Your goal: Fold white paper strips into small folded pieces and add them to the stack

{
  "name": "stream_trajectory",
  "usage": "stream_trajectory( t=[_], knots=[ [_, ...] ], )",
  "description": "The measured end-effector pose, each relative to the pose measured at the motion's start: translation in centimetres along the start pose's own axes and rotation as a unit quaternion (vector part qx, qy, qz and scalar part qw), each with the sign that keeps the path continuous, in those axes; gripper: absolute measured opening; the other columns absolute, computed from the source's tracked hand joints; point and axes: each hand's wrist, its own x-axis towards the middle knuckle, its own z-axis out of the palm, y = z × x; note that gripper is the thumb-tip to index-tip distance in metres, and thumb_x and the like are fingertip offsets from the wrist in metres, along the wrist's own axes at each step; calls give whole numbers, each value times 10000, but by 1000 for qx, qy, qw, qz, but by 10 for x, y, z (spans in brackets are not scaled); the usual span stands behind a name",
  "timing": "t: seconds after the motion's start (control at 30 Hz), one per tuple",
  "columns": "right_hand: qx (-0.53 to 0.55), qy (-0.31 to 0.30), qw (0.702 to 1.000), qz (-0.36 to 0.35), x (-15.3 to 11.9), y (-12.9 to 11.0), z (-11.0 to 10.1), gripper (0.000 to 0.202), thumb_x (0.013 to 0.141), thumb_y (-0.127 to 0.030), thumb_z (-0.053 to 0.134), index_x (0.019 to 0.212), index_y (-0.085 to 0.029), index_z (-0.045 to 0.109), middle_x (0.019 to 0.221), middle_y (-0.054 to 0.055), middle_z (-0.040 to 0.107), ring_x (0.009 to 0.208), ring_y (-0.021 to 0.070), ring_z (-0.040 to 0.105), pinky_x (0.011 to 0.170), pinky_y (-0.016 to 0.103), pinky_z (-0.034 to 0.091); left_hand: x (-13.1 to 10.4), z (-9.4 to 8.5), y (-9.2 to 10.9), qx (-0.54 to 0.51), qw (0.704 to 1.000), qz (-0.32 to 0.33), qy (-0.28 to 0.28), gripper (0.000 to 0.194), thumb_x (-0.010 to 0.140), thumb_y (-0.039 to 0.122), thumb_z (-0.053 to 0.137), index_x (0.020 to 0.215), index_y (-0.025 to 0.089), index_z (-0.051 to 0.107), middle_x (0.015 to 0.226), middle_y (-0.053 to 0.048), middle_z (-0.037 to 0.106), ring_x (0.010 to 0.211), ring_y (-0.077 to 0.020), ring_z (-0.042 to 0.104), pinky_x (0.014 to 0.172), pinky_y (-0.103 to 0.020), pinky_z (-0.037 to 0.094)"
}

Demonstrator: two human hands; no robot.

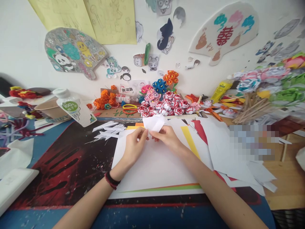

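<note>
Both hands, left point(134, 143) and right point(166, 136), pinching folded white paper point(154, 123) over paper-strewn dark desk mat point(71, 165); decorated wall point(28, 47) behind.

1. Item: white paper piece point(154, 123), small, partly folded, with visible creases and an irregular, angular outline.
2. Pose: raised off the desk, upper part fanned upward and tilted away toward the wall; lower edge pinched together.
3. Grip: left hand point(134, 144) holds the lower left edge between thumb and fingertips; right hand point(166, 136) pinches the lower right edge. Fingertips of both hands nearly meet beneath the paper.
4. Location: centre of view, above the far edge of a large white sheet point(154, 168) lying flat.
5. Surface: plain white, no print seen; fold count cannot be told.
</note>
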Motion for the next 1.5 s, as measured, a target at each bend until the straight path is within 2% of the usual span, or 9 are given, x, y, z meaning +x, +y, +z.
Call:
stream_trajectory(
  t=[0.13,0.23,0.33,0.6,0.8,1.0,1.13,1.23,1.5],
  knots=[
    [-8,-49,998,50,0,-4,-6,392,684,-465,766,867,-130,676,758,48,675,641,137,589,599,257,468,7,-10,-5,92,995,32,-23,279,932,305,438,709,175,540,653,10,590,618,-125,519,619,-236,363],
    [5,25,999,37,4,-4,-11,433,728,-535,698,884,-132,674,787,60,675,665,151,595,601,266,471,13,-18,-8,141,987,47,-55,270,922,276,437,687,175,527,626,18,569,589,-120,485,615,-242,345],
    [-11,92,996,1,8,-2,-17,416,713,-502,709,921,-142,691,799,53,677,665,155,586,597,266,460,17,-24,-12,174,981,45,-74,259,905,257,442,667,178,505,620,17,548,591,-125,467,606,-248,332],
    [-64,122,989,43,7,4,-19,312,630,-424,762,721,-133,692,608,19,624,555,135,540,580,272,431,21,-23,-22,184,981,27,-50,224,910,346,462,842,199,616,776,-5,637,695,-159,503,655,-272,365],
    [-165,82,982,47,5,3,-25,279,672,-390,741,810,-152,696,627,22,660,583,153,590,589,269,440,22,-27,-24,212,974,48,-66,161,853,309,545,753,199,608,789,-8,673,746,-179,508,702,-292,376],
    [-388,46,920,-20,1,1,-29,153,654,-328,763,659,-193,691,668,19,683,638,163,596,574,263,395,24,-30,-32,260,953,92,-128,158,834,299,565,747,189,640,828,-41,682,799,-209,509,771,-341,381],
    [-406,21,914,-19,2,6,-32,160,649,-327,775,667,-192,690,632,10,655,596,152,575,544,258,374,23,-29,-35,235,958,107,-123,105,807,252,599,871,201,665,849,-32,674,821,-205,531,795,-349,395],
    [-418,5,907,-54,2,5,-34,153,665,-307,773,737,-202,687,638,-17,636,583,130,549,540,243,339,22,-27,-36,201,966,113,-114,194,792,202,603,973,224,668,893,-21,683,854,-196,567,813,-338,412],
    [-466,15,881,-79,1,6,-31,80,748,-260,727,767,-208,669,721,-15,646,654,125,541,583,241,315,22,-28,-34,218,962,121,-113,187,791,195,632,964,215,702,862,-23,696,795,-184,599,766,-307,432]
  ],
)
